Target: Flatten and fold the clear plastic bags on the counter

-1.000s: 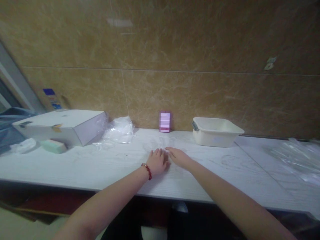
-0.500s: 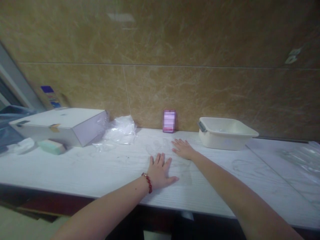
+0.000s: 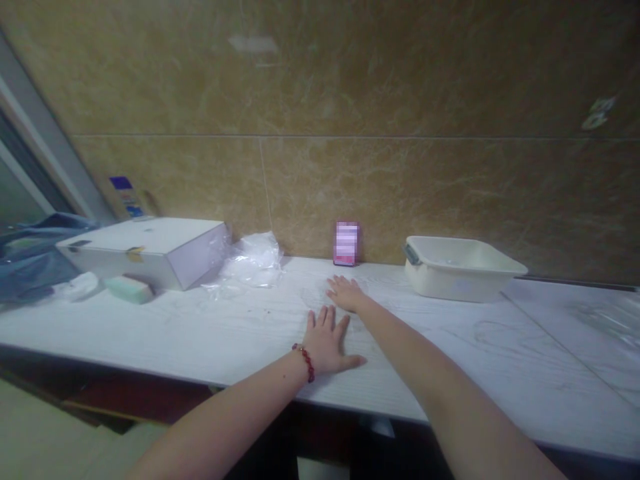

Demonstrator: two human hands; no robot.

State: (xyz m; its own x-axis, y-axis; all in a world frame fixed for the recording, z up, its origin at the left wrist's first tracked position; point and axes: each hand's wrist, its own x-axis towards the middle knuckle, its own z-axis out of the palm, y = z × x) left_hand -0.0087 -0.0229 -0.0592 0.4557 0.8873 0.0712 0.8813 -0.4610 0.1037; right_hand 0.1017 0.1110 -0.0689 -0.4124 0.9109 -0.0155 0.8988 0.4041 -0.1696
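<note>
My left hand (image 3: 327,343) lies with fingers spread on the white wood-grain table (image 3: 210,347), a red bead bracelet (image 3: 306,363) around its wrist. Farther back, my right hand (image 3: 345,293) rests palm down, fingers stretched out and pointing left. Beneath and around it spreads a thin, clear film, apparently plastic (image 3: 314,293), whose outline is hard to make out. Neither hand grips anything. Behind the right hand a phone-like device (image 3: 346,244) with a blurred screen leans against the wall.
On the left are a white box (image 3: 145,237), a pale green sponge-like block (image 3: 129,290), crumpled clear plastic (image 3: 255,260) and a bottle (image 3: 127,197) with a blue cap. A cream basin (image 3: 460,283) stands right of the device. More clear plastic (image 3: 613,317) lies far right.
My right hand has slid left across the table, nearer to the left hand's fingers. My left hand stays spread in about the same place. The view has shifted slightly to the left.
</note>
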